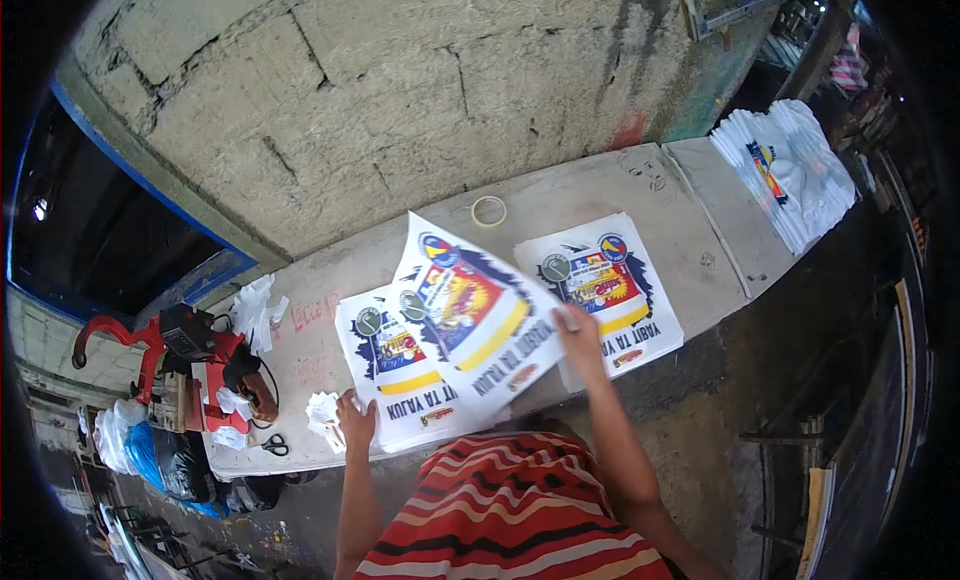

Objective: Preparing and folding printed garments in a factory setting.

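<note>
My right hand [580, 342] grips the edge of a printed white plastic bag [470, 315] with a blue, red and yellow design, lifted and tilted over the concrete ledge [560, 195]. My left hand [353, 423] presses on the lower left corner of the left stack of the same printed bags [390, 370]. A second stack of printed bags [610, 285] lies to the right, under my right hand.
A roll of tape [488, 211] sits near the block wall. A larger pile of printed bags [790, 170] lies at the far right. A red sealing machine [190, 365], scissors [272, 444] and crumpled white scraps [322, 412] are at the left end.
</note>
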Demonstrator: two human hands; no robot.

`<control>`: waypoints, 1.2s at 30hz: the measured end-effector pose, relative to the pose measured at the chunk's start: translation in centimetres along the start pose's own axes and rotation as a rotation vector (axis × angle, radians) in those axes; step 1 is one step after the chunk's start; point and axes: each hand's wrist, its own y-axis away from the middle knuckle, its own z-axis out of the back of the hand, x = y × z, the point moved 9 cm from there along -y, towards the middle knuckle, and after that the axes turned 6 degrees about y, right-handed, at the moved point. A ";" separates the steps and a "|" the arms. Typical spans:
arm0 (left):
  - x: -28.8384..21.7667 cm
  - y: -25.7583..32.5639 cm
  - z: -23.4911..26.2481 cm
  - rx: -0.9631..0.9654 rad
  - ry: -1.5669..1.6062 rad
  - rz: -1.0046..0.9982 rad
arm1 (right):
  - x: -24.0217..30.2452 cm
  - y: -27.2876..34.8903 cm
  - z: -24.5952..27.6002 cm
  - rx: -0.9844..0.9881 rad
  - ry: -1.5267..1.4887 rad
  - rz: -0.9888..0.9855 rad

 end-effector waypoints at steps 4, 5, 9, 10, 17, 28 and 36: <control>-3.8 1.5 0.5 -0.091 -0.022 -0.005 | -5.2 -5.4 15.7 -0.253 0.138 0.007; -4.5 2.1 0.2 -0.085 0.013 0.014 | -7.2 -6.0 19.0 -0.314 0.126 -0.052; -7.5 5.0 -0.6 -0.064 0.031 -0.066 | -13.4 -5.7 25.7 -0.327 0.006 -0.104; -7.5 5.6 -0.5 -0.067 0.023 -0.050 | -15.0 -5.6 26.7 -0.348 -0.013 -0.142; -4.4 7.9 1.6 -0.027 -0.043 0.078 | -22.3 -5.7 27.1 -0.262 0.022 -0.210; -2.2 2.6 1.4 -0.101 0.043 0.054 | -8.7 -0.5 24.3 -0.422 0.185 -0.072; 1.5 -2.3 0.8 0.031 0.288 0.193 | -4.5 6.6 -2.5 0.353 0.009 -0.150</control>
